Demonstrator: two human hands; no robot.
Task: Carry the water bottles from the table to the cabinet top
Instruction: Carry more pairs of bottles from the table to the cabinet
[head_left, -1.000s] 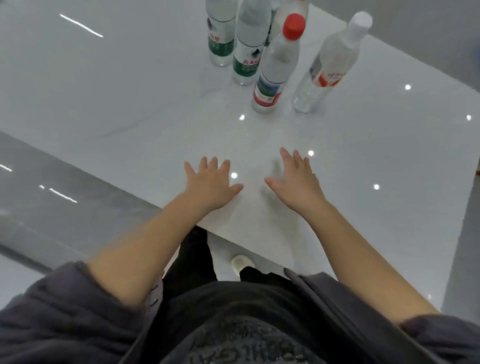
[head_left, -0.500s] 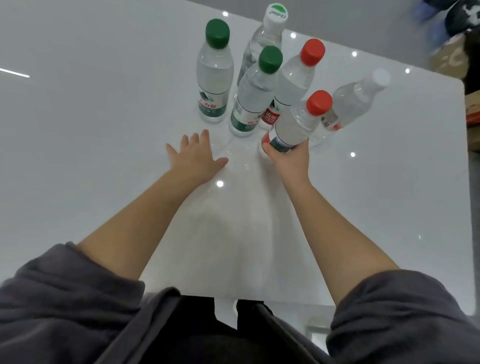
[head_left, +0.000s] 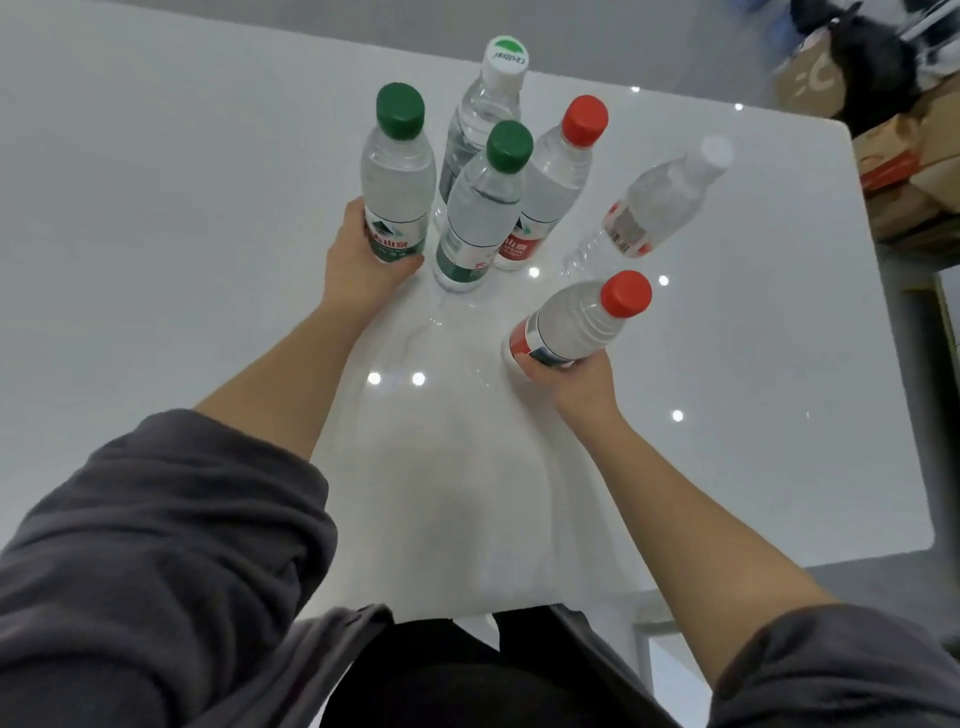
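Since half a second ago, both hands have changed: left hand (head_left: 363, 262), then flat on the table, now wraps the base of the green-capped bottle (head_left: 397, 176) at upper centre; right hand (head_left: 571, 376) has drawn its red-capped bottle (head_left: 576, 325) away from the cluster toward centre right.

Held items: green-capped bottle, upright, fingers curled round the label, whether its base touches the table cannot be told. Red-capped bottle, tilted to the right, gripped at its base by closed fingers, apparently off the surface.

Remaining on the white table (head_left: 156, 260), upper centre: second green-capped bottle (head_left: 480, 208); second red-capped bottle (head_left: 553, 179) just behind it; white-capped bottle with green top (head_left: 483, 111) at the back; clear bottle with pale cap (head_left: 654, 208), apart to the right, blurred.

Surroundings: grey sleeves (head_left: 156, 545) at the lower corners; brown bags (head_left: 909, 156) at upper right beyond the table edge.
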